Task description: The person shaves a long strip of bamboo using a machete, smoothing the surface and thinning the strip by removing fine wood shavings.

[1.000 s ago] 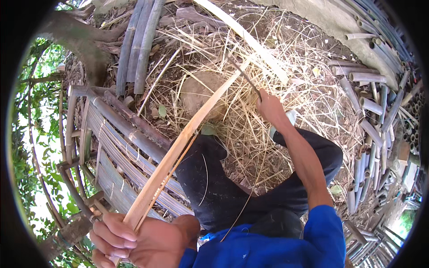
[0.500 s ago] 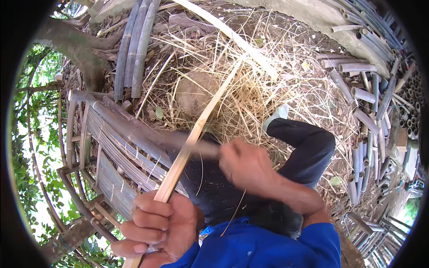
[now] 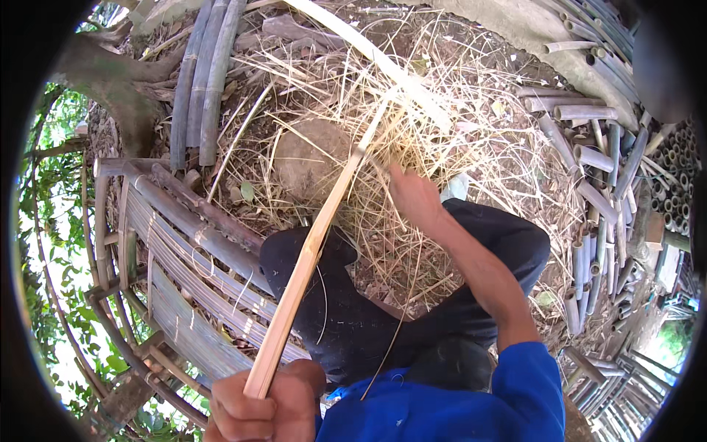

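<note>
My left hand, low in the view, is closed around the near end of a long split bamboo strip. The strip slants up and away, pale and freshly cut, its far end over the shavings. Further out, my right hand is closed on a knife, its handle mostly hidden by the fingers. The narrow knife blade, smeared by motion, meets the strip near its far part. A thin curled shaving hangs beside the strip over my dark trousers.
Bamboo shavings litter the ground around a round stone. Another pale strip lies beyond. A slatted bamboo bench stands at left, with grey bamboo poles behind it. Cut bamboo pieces are heaped at right.
My right hand has moved away from me along the strip, carrying the knife from its middle toward its far end. My left hand has lowered slightly, still gripping the strip.
</note>
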Demonstrator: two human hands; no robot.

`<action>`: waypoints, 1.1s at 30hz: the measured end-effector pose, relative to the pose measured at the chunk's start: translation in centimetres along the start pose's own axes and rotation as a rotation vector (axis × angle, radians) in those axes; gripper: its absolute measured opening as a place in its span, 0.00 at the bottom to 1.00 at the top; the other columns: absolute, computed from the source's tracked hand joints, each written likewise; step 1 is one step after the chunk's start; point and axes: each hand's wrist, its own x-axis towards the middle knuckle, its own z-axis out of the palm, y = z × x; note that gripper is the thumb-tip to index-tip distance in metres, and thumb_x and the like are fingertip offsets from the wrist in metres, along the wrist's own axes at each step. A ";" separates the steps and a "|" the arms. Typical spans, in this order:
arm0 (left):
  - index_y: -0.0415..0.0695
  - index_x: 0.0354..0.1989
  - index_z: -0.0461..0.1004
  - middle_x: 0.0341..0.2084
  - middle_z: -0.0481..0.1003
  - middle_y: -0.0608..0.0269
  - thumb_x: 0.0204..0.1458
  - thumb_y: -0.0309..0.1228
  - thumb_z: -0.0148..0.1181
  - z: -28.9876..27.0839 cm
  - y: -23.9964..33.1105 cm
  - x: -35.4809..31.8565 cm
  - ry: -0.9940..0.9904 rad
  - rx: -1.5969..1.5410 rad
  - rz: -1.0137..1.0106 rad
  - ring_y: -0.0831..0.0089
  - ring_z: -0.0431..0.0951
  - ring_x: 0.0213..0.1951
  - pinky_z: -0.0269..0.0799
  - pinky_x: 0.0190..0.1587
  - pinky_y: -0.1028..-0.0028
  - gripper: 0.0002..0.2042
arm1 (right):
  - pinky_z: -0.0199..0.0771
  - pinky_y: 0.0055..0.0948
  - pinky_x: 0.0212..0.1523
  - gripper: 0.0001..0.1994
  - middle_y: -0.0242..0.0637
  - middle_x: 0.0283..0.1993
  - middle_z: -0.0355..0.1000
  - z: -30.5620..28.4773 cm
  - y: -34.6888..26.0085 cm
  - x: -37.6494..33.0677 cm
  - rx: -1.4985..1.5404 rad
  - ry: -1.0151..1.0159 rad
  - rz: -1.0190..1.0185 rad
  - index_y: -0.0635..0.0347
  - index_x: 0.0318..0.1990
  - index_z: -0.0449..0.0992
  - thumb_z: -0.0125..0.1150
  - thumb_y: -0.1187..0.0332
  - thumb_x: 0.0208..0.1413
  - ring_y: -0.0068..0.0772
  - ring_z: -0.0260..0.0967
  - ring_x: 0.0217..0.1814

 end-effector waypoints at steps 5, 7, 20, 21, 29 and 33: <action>0.52 0.29 0.60 0.16 0.53 0.79 0.69 0.49 0.49 0.1 -0.3 0.8 0.075 -0.072 0.119 0.86 0.51 0.15 0.43 0.18 0.80 0.19 | 0.76 0.57 0.40 0.08 0.57 0.36 0.78 4.6 8.5 7.0 -0.009 -0.017 0.233 0.62 0.46 0.68 0.45 0.70 0.64 0.62 0.78 0.38; 0.52 0.29 0.60 0.16 0.53 0.79 0.69 0.50 0.48 -0.9 0.0 1.0 0.006 -0.045 0.054 0.86 0.51 0.15 0.45 0.18 0.80 0.19 | 0.76 0.58 0.41 0.11 0.59 0.35 0.78 5.1 11.9 7.6 -0.031 0.026 0.239 0.62 0.48 0.69 0.46 0.69 0.62 0.64 0.78 0.39; 0.55 0.15 0.56 0.17 0.55 0.69 0.63 0.48 0.41 -0.1 -1.0 1.5 0.030 0.445 0.261 0.66 0.61 0.35 0.56 0.49 0.63 0.23 | 0.75 0.50 0.23 0.10 0.48 0.25 0.71 -9.5 -6.8 -10.1 0.129 0.154 -0.305 0.62 0.46 0.67 0.56 0.69 0.61 0.54 0.75 0.24; 0.55 0.15 0.56 0.17 0.54 0.70 0.64 0.46 0.40 0.3 0.1 2.4 0.025 0.525 0.309 0.68 0.61 0.35 0.57 0.49 0.63 0.23 | 0.75 0.48 0.21 0.08 0.46 0.26 0.69 -11.3 -10.0 -11.7 0.147 0.180 -0.394 0.61 0.44 0.68 0.56 0.69 0.61 0.51 0.74 0.23; 0.57 0.15 0.56 0.17 0.49 0.75 0.65 0.42 0.41 0.4 -0.3 -0.1 0.024 0.576 0.353 0.73 0.57 0.32 0.58 0.49 0.63 0.22 | 0.78 0.50 0.28 0.10 0.53 0.35 0.73 -13.1 -10.7 -13.6 0.093 0.030 -0.268 0.61 0.46 0.67 0.54 0.70 0.59 0.56 0.77 0.32; 0.57 0.15 0.56 0.20 0.48 0.71 0.64 0.44 0.42 0.4 0.2 0.2 0.074 0.660 0.337 0.70 0.56 0.35 0.56 0.49 0.63 0.22 | 0.79 0.50 0.28 0.09 0.53 0.34 0.73 -13.9 -12.4 -16.7 0.073 0.039 -0.435 0.63 0.46 0.66 0.54 0.69 0.61 0.58 0.78 0.30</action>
